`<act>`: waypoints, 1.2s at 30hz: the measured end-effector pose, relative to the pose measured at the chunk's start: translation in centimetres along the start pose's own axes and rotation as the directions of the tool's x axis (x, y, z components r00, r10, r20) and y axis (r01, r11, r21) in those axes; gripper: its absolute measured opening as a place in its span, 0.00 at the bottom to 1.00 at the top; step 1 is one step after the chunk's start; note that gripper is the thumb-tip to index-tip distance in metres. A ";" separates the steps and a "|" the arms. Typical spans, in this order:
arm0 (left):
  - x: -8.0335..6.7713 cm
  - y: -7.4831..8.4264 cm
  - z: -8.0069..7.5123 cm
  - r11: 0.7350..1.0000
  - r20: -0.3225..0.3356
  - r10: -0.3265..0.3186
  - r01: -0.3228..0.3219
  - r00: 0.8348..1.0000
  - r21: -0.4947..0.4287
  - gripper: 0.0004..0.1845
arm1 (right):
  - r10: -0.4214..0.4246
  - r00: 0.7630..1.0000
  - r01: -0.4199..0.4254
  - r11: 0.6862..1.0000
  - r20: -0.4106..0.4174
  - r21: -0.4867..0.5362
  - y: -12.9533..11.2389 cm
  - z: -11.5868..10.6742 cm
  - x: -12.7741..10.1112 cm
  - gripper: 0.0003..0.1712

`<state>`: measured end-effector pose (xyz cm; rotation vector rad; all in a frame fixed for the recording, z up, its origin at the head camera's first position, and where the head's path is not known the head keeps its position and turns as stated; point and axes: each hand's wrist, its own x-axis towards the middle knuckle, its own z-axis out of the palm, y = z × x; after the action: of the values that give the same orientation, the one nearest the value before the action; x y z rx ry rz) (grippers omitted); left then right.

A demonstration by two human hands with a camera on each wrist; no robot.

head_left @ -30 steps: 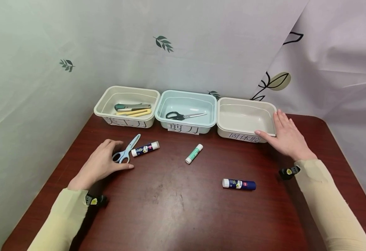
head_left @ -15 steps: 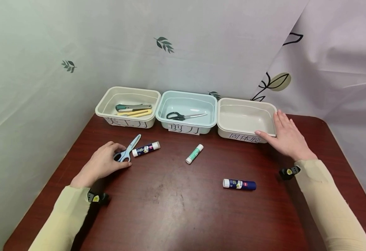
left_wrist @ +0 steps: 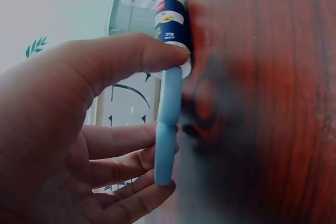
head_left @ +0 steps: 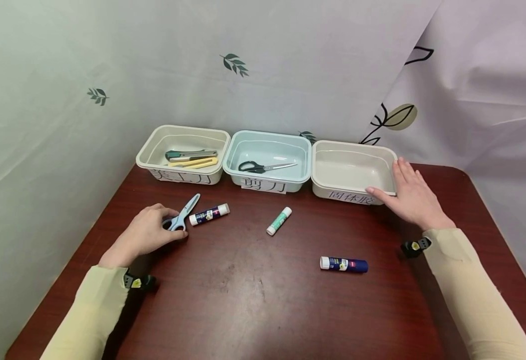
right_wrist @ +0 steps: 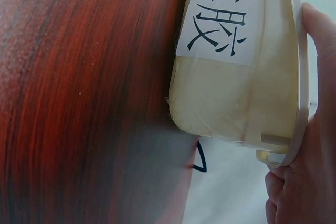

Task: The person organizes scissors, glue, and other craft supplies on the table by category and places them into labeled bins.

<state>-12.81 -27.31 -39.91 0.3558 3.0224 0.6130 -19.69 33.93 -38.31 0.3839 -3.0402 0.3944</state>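
Light-blue scissors [head_left: 182, 216] lying on the dark red table [head_left: 244, 300] near its left side, handles pinched between thumb and curled fingers of the left hand [head_left: 147, 234], blades pointing toward the bins, not yet lifted by the look of it. Largest first: three labelled bins along the back — cream left bin [head_left: 182, 154] already holding utility knives, blue middle bin [head_left: 268, 161] holding black scissors [head_left: 263, 166], cream right bin [head_left: 352, 171] bare inside, steadied at its corner by the right hand [head_left: 410, 197] with fingers straight and together. Left to sort, seemingly: these scissors and three glue sticks, one just beside the blades [head_left: 209, 214], one green mid-table [head_left: 279, 221], one dark blue nearer the front [head_left: 344, 264].
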 end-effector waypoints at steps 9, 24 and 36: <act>-0.5 0.0 -0.8 1.000 -0.004 0.025 -0.025 1.000 -0.009 0.28 | -0.004 1.000 0.004 1.000 -0.003 0.000 -0.1 0.0 0.0 0.61; 0.0 2.1 -2.1 0.981 -0.113 0.181 -0.188 0.977 -0.054 0.25 | 0.001 1.000 -0.001 1.000 -0.002 0.007 -0.2 0.0 0.1 0.61; 2.8 5.6 -1.4 0.943 -0.134 0.294 -0.310 0.946 -0.124 0.26 | 0.002 1.000 -0.002 1.000 0.002 0.004 -0.1 0.0 0.2 0.61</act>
<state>-14.46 -22.19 -36.46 0.8153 3.0276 0.8933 -19.86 33.79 -38.30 0.3817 -3.0425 0.3999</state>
